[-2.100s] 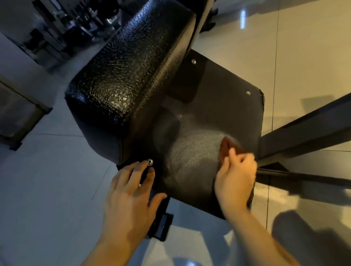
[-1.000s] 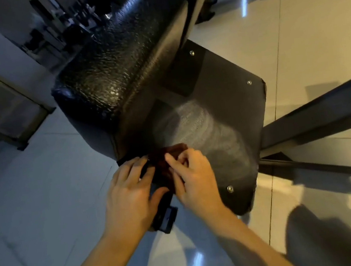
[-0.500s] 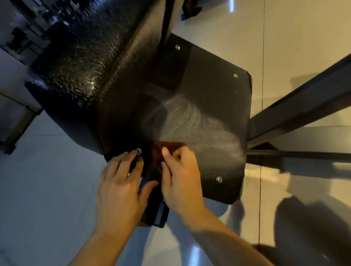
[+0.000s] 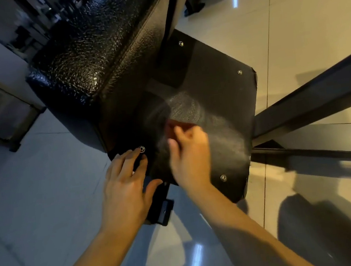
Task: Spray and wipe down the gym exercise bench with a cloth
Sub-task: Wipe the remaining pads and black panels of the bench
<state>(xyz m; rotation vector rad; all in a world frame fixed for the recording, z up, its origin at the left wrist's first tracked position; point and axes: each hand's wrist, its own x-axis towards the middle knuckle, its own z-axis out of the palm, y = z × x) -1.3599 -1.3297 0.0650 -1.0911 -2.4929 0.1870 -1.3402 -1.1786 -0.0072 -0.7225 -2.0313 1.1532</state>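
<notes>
The black bench has a thick textured pad (image 4: 91, 45) and a flat black panel (image 4: 219, 86) with metal studs at its corners; the panel shows pale wet smears. My right hand (image 4: 189, 155) presses a dark red cloth (image 4: 175, 127) onto the panel's middle, and the hand is blurred by motion. Only the cloth's upper edge shows past my fingers. My left hand (image 4: 125, 184) rests on the panel's near left corner with fingers straight, its fingertips beside a stud (image 4: 142, 148). No spray bottle is in view.
Dark metal frame bars (image 4: 313, 101) run out to the right of the panel. A black bracket (image 4: 163, 211) sticks out below my left hand. Glossy floor tiles (image 4: 310, 14) surround the bench. Gym equipment (image 4: 29, 33) stands at the far left.
My right hand has carried the cloth from the panel's near left corner up and right toward its middle. My left hand stays on the corner. The camera view has shifted slightly.
</notes>
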